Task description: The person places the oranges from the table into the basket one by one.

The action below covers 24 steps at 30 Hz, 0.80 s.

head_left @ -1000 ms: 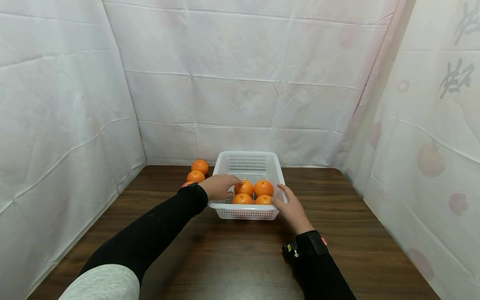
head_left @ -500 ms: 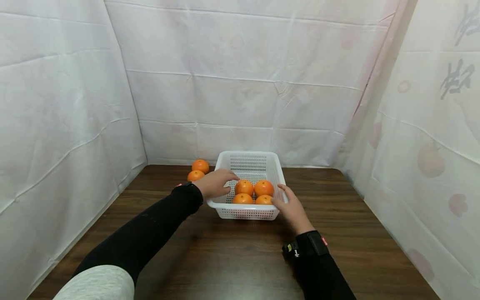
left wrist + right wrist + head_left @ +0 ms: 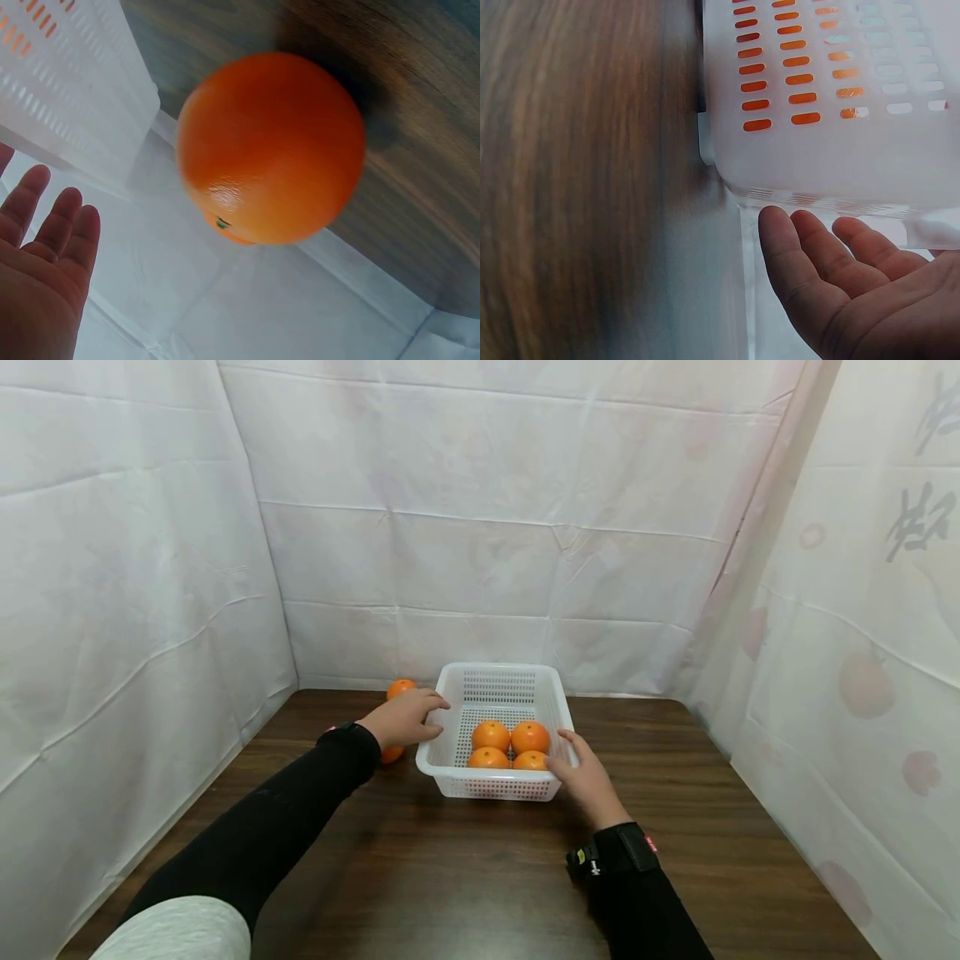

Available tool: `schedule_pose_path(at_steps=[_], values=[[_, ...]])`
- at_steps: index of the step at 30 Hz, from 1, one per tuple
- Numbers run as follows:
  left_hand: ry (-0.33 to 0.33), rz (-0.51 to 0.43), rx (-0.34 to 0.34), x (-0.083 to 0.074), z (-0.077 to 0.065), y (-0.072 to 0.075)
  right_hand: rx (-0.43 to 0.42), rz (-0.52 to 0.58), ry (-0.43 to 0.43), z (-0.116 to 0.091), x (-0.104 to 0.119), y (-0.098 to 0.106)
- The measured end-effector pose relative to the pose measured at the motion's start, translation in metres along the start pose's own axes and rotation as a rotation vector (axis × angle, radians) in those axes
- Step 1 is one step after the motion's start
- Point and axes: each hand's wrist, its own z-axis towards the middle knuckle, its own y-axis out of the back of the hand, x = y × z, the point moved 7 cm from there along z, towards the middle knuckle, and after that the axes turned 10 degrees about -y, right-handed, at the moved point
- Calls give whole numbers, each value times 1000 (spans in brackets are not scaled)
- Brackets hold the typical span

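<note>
A white plastic basket (image 3: 498, 787) stands on the table with several oranges (image 3: 491, 735) in its near half. My right hand (image 3: 591, 783) is at its near right corner, thumb over the rim and fingers along the outer side wall (image 3: 817, 161). My left hand (image 3: 405, 718) is over the basket's left edge with nothing in it, fingers extended and spread. Beneath and beside it, outside the basket, are a far orange (image 3: 401, 687) and a nearer orange (image 3: 392, 754), both partly covered by the hand. The left wrist view shows one orange (image 3: 274, 150) close up, apart from the fingers.
The dark wooden table (image 3: 465, 877) reaches to white cloth on three sides: a back sheet (image 3: 480, 568), a left sheet (image 3: 135, 610) and a printed right sheet (image 3: 840, 652). The basket stands close to the back sheet.
My left hand has drawn back leftward from above the oranges in the basket to the basket's left edge, over the loose oranges. My right hand and the basket have stayed in place.
</note>
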Motion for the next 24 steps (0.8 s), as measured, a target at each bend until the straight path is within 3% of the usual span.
schedule_pose_path(at_steps=[6, 10, 16, 24], values=[[54, -55, -58, 15, -12, 5, -6, -1, 0, 0, 0, 1], [144, -80, -77, 38, -23, 4, -10, 5, -1, 0, 0, 1], [245, -61, -50, 70, -36, -6, -9, 9, -7, 0, -1, 0], [286, -32, 0, 79, -45, -20, -18, -6, -4, -1, 0, 0]])
